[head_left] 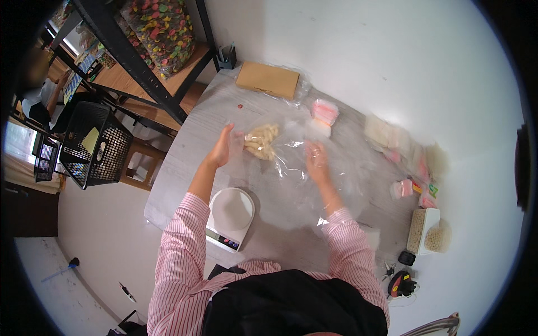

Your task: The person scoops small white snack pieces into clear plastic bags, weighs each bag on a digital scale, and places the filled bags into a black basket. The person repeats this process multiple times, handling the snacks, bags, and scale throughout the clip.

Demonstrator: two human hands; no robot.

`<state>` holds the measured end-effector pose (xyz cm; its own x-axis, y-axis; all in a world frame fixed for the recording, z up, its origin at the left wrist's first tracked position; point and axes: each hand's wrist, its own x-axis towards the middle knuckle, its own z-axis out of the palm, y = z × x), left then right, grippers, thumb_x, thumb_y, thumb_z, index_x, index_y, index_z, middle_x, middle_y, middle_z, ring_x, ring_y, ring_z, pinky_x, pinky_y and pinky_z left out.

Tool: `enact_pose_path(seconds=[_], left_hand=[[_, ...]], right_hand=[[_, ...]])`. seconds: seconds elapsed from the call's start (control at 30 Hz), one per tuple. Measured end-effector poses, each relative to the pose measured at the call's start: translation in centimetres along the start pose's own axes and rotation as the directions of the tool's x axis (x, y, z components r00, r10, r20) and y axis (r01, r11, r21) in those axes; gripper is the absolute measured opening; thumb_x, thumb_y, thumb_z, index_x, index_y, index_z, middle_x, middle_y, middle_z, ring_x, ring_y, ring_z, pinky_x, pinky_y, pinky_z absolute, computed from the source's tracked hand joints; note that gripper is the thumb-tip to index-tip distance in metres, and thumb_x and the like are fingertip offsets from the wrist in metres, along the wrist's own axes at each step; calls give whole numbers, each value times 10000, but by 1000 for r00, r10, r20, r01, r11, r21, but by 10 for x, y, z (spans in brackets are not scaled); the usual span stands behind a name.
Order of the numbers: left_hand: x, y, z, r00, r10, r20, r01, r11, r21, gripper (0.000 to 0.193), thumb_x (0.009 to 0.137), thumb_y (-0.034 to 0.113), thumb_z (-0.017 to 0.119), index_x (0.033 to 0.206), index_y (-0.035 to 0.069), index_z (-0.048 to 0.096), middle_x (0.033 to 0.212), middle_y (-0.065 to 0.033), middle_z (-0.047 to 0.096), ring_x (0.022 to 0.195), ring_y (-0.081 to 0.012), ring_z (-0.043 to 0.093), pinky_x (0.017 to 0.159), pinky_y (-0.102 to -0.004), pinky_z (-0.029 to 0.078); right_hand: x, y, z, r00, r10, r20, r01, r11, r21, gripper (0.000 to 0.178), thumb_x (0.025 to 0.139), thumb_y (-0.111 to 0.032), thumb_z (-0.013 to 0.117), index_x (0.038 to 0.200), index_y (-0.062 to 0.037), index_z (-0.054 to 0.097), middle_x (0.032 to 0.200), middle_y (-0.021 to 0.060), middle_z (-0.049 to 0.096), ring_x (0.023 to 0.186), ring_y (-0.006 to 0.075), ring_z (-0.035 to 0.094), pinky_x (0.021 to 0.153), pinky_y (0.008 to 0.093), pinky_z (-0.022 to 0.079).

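Pale, finger-shaped snack pieces [261,141] lie in clear plastic at the middle of the table. Beside them on the left is my left hand [223,147], its fingers pointing away from me and its thumb toward the pieces. It holds a small clear plastic bag [236,147] at the edge. A large, crumpled clear plastic bag [291,176] spreads to the right of the pieces. Among its folds is my right hand [318,162], blurred and partly behind shiny film, so its grip is unclear. Near my left forearm stands a white kitchen scale [232,210] with nothing on its plate.
At the back lie a brown cardboard box [268,80] and a pink-and-white packet stack [324,116]. Clear bags [386,137] and a white tub [424,231] line the right wall. On the left are a black shelf frame [134,59] and a black basket [92,145].
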<state>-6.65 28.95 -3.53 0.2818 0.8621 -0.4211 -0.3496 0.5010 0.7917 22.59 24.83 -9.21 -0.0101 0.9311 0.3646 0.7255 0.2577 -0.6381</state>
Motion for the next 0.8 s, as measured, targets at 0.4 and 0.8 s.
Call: enact_pose_path(seconds=[0.4,0.8], left_hand=[[-3,37,46,975,72,211,-22,972,-233,685,818,545,403,1218,-6,324,1023,-108,449,1184,-417,360,979,-568,240],[-11,-15,65,978,80,191,57,783,-620,575,739,556,493,985,37,500,1035,-80,497,1183,-361,369,941,-581,258]], right_hand=[[-47,7,18,997,15,71,-10,998,-69,513,687,3,577,1187,-73,496,1103,174,522,1060,330,460,923,401,361],[-76,-44,14,895,418,157,-444,803,397,288,836,-235,562,1044,-44,616,944,165,626,862,273,593,764,343,440]])
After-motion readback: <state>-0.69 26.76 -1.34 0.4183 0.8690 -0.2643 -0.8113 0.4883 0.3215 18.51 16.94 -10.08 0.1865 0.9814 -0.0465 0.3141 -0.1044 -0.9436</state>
